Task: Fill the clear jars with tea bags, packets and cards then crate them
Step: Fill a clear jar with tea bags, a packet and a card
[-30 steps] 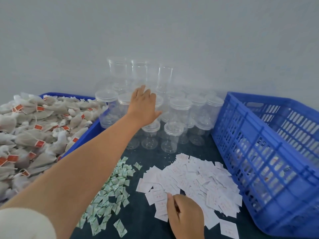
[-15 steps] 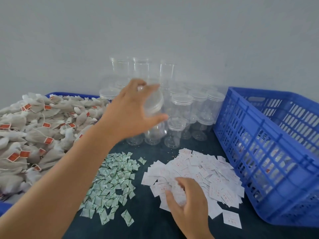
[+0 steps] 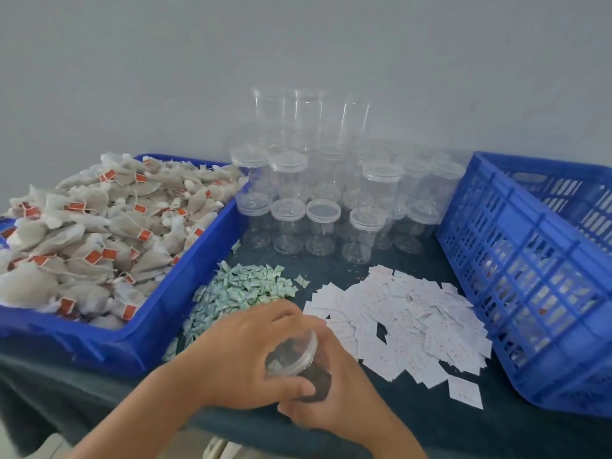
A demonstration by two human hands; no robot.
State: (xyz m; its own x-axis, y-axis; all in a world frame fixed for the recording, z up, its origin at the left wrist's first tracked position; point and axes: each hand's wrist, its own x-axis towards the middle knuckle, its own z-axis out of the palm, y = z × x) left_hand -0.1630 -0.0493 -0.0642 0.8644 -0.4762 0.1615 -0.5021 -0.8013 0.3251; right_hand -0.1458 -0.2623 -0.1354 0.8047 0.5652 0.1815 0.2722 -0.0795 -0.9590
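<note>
Both the left grip (image 3: 238,356) and the right grip (image 3: 341,409) clasp one clear lidded plastic jar (image 3: 293,354), held tilted over the near edge of the dark-covered bench (image 3: 430,422). At far left, a blue plastic tray (image 3: 149,326) is heaped with pale tea bags bearing red tags (image 3: 99,233). Beside it lies a pile of small green-and-white packets (image 3: 241,289), just behind the held jar. Farther back stand stacked clear lidded jars (image 3: 288,220). Right of the packets spreads a heap of white cards (image 3: 407,316), then a blue slatted plastic crate (image 3: 530,276).
</note>
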